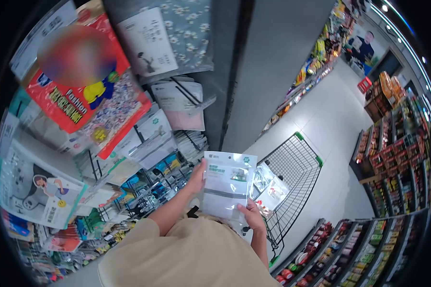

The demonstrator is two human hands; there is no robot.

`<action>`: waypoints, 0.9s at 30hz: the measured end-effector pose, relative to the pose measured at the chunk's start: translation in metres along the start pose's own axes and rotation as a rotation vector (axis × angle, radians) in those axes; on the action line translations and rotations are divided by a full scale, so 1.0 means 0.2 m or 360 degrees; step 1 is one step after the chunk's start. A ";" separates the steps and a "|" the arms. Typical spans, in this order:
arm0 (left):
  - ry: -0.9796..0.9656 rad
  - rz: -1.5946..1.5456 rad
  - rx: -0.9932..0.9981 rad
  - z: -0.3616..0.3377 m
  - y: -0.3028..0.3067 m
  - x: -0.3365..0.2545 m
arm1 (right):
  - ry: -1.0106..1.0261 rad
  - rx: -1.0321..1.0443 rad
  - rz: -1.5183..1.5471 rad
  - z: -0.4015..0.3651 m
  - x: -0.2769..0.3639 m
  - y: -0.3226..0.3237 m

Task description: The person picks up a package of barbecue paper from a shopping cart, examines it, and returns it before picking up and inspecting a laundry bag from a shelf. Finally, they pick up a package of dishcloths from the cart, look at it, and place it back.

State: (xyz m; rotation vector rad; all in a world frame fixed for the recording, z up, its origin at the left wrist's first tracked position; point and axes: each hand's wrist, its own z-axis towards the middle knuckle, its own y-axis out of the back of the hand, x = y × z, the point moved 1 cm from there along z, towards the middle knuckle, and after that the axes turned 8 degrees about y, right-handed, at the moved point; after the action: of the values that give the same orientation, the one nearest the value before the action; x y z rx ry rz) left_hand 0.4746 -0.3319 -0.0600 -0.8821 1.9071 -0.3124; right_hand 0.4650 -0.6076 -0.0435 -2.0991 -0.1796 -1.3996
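head view: the left hand (196, 179) and right hand (252, 215) both close their fingers on a white packet (225, 189), held up in the middle, just left of the cart (294, 160). holding both edges firmly should keep it flat and easy to read.

The packet (227, 184) at the centre of the frame is white with a grey band across its middle and a small green mark near its top. In the upper left a red package (62, 105) carries yellow lettering above a speckled blue-and-white pattern, and at top centre a grey-blue pack (189, 28) is dotted with small white flowers. Right of centre the cart (297, 162) is black wire with green corners; the sleeve (187, 253) at the bottom is beige.
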 end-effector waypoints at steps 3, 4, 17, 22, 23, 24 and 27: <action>-0.0215 0.0028 -0.0158 -0.07 0.15 -0.11 | -0.0069 0.0262 -0.0428 0.11 0.03 -0.09; -0.0286 0.0104 -0.0206 -0.12 0.17 -0.17 | -0.0072 0.0297 -0.0451 0.16 0.02 -0.12; -0.0942 0.0145 -0.0850 -0.71 0.46 -0.53 | 0.0257 0.0631 -0.0568 0.58 -0.09 -0.72; -0.0948 0.0123 -0.0805 -0.77 0.46 -0.62 | 0.0329 0.0579 -0.0589 0.61 -0.02 -0.89; -0.0952 0.0104 -0.0789 -0.77 0.46 -0.63 | 0.0320 0.0533 -0.0575 0.61 -0.01 -0.90; -0.0951 0.0098 -0.0784 -0.77 0.46 -0.64 | 0.0322 0.0530 -0.0582 0.63 -0.02 -0.91; -0.0967 0.0156 -0.0771 -0.75 0.46 -0.68 | 0.0420 0.0497 -0.0575 0.67 -0.02 -0.92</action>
State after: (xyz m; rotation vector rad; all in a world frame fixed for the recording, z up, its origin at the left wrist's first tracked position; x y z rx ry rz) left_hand 0.3400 -0.1957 0.0541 -1.0434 1.4545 0.4563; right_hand 0.4915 -0.3850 -0.0081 -1.6628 -0.6506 -1.7146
